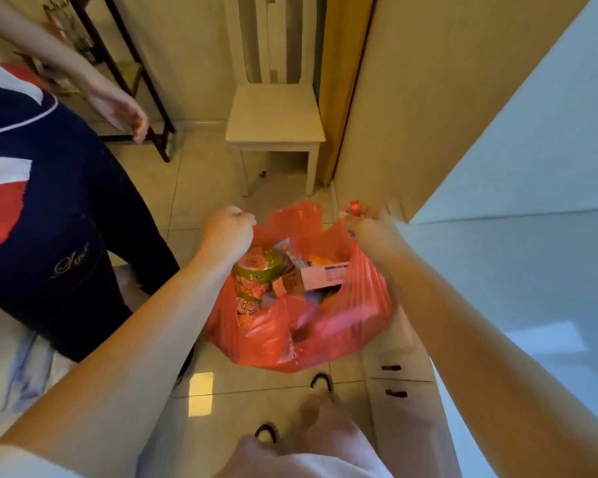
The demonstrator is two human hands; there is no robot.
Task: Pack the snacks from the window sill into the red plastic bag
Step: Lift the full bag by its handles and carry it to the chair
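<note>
Here both fists, left hand (227, 232) and right hand (368, 224), seemingly pinch red bag (325, 326) handles.

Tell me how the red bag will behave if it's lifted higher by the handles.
The red bag is thin film, so it will likely sag and stretch, not hold shape. It bulges with a green tub and a box, so it probably hangs heavy. With each hand, left and right, gripping a handle, the contents may shift.
</note>
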